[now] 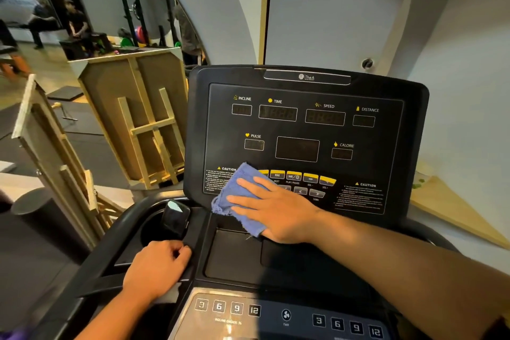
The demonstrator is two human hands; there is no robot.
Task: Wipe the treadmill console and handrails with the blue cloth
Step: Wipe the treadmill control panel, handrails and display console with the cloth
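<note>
The black treadmill console (303,124) fills the centre of the head view, with dark displays and a row of yellow buttons. My right hand (276,210) lies flat on the blue cloth (234,196) and presses it against the console's lower left, over the caution label and part of the button row. My left hand (157,268) rests curled on the edge of the lower console beside the left cup holder (154,226). The left handrail (110,251) curves past it. The right handrail is hidden behind my right forearm.
A dark object (175,218) stands in the cup holder. A lower panel (276,312) carries numbered keys and a fan button. Wooden easels and boards (143,119) stand at the left. A mirror (82,8) shows seated people. A grey wall (386,8) is behind the console.
</note>
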